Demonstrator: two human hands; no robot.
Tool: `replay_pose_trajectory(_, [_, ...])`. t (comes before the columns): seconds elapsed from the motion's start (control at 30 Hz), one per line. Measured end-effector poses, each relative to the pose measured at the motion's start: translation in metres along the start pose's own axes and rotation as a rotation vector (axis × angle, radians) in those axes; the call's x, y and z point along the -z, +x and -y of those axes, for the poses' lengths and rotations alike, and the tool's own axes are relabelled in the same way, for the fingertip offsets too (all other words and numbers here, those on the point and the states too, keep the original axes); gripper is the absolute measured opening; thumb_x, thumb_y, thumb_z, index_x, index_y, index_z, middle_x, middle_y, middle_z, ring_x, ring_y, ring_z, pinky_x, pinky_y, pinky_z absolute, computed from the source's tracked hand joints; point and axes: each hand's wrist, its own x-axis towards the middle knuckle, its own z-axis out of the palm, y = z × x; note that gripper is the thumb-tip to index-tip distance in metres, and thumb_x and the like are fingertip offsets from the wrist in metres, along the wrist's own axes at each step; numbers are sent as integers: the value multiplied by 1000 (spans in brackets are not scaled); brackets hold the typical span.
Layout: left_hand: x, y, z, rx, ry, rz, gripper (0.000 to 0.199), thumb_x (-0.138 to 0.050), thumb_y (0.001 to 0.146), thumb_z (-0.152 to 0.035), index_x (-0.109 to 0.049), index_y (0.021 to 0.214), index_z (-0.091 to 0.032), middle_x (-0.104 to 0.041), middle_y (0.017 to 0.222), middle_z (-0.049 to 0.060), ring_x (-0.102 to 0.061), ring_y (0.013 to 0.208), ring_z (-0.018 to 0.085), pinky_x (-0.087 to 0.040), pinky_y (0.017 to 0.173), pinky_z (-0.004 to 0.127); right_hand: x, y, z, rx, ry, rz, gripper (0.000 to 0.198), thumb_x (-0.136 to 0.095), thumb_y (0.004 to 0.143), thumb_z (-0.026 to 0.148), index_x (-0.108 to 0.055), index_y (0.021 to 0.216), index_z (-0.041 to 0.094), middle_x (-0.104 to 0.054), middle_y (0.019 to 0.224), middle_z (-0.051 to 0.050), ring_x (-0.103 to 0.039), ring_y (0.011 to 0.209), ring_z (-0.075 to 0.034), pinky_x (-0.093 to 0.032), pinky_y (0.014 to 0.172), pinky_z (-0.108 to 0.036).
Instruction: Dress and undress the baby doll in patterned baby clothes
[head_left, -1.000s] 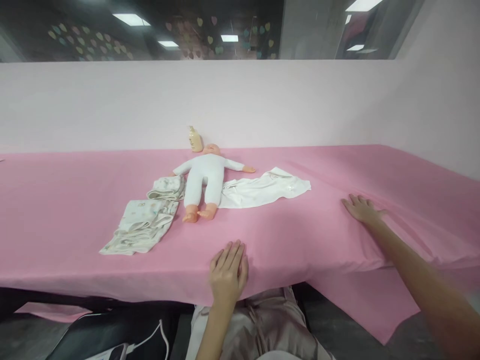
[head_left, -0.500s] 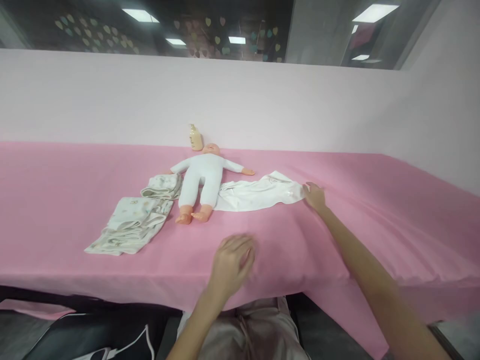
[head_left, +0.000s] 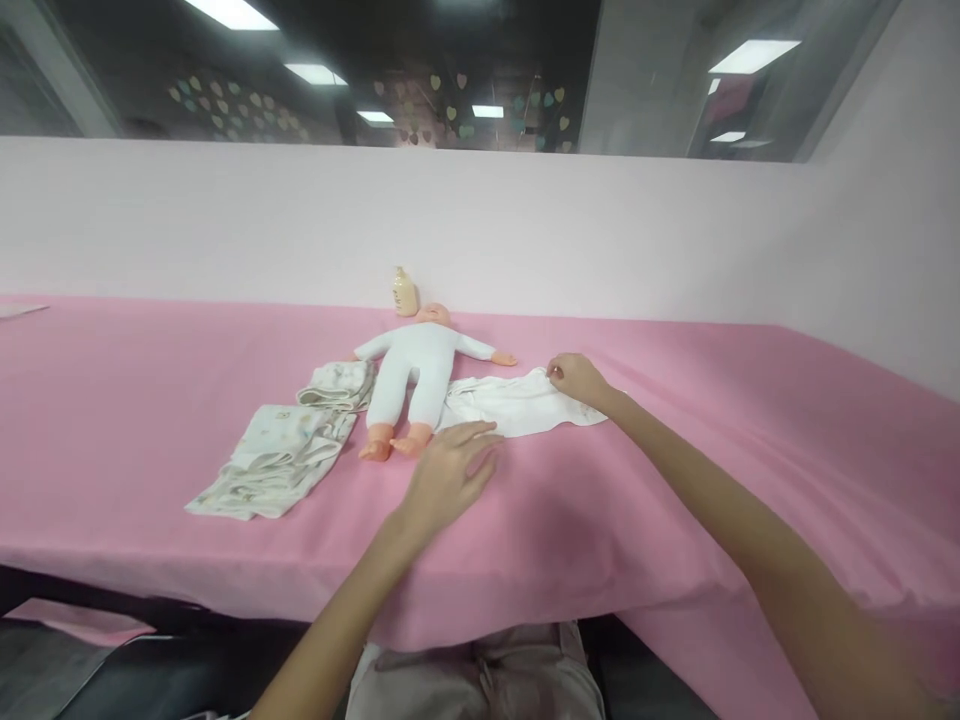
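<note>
A baby doll in a white suit lies on its back, feet towards me. Beside its legs, on the right, a white cloth garment is spread flat, partly hidden under or behind the doll's leg. My right hand is closed in a pinch at the garment's upper edge, towards its right end. My left hand hovers close to the doll's feet and the garment's near edge, fingers stretched and apart, holding nothing.
Folded patterned cloths lie left of the doll: a small one by its arm and a larger one nearer me. A pump bottle stands by the doll's head, near the white wall. Pink cloth covers the table.
My right hand has moved left from the garment's right end to its upper edge. My left hand has moved forward towards the garment, its fingers opening out. The camera view has tilted slightly up.
</note>
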Motion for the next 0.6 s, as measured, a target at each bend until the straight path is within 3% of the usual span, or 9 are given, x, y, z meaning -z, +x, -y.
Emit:
replay_pose_trajectory(0.13, [-19,-1,-9,106,-35,201,35,-43,95,-31,-64,118,-18,-64,126,8,-57,120,23,-46,103,43,8,-1,9,14,-90,20,40,-38,92,15,-54,128,14,-58,127,-12,-55,111,-22,-41,90,-29])
replay_pose_trajectory(0.27, [-55,-34,-36,-54,-4,508,51,-42,95,-43,-44,141,-21,-41,149,13,-38,138,30,-34,112,53,-18,24,5,-52,-161,76,50,-43,93,16,-38,142,12,-49,140,-13,-47,126,-20,-36,104,-31])
replay_pose_trajectory(0.37, [-76,-63,-51,-102,69,494,60,-39,93,-53,-33,147,-28,-30,155,11,-27,142,37,-26,112,62,-41,42,-1,-149,-213,109,42,-49,94,24,-46,134,12,-55,131,-13,-50,123,-23,-33,109,-46])
replay_pose_trajectory(0.5, [-93,-86,-61,-266,179,435,80,-44,87,-61,-21,152,-20,-25,157,14,-28,141,40,-27,111,62,-51,47,-6,-191,-223,141,27,-53,93,32,-62,111,12,-64,111,-9,-58,109,-22,-37,104,-48])
replay_pose_trajectory(0.6, [-106,-94,-63,-346,315,271,62,-47,92,-44,-32,148,-21,-37,152,10,-42,134,33,-35,107,52,-42,31,-3,-115,-189,96,27,-46,94,22,-63,112,11,-64,114,-14,-56,113,-24,-32,106,-44])
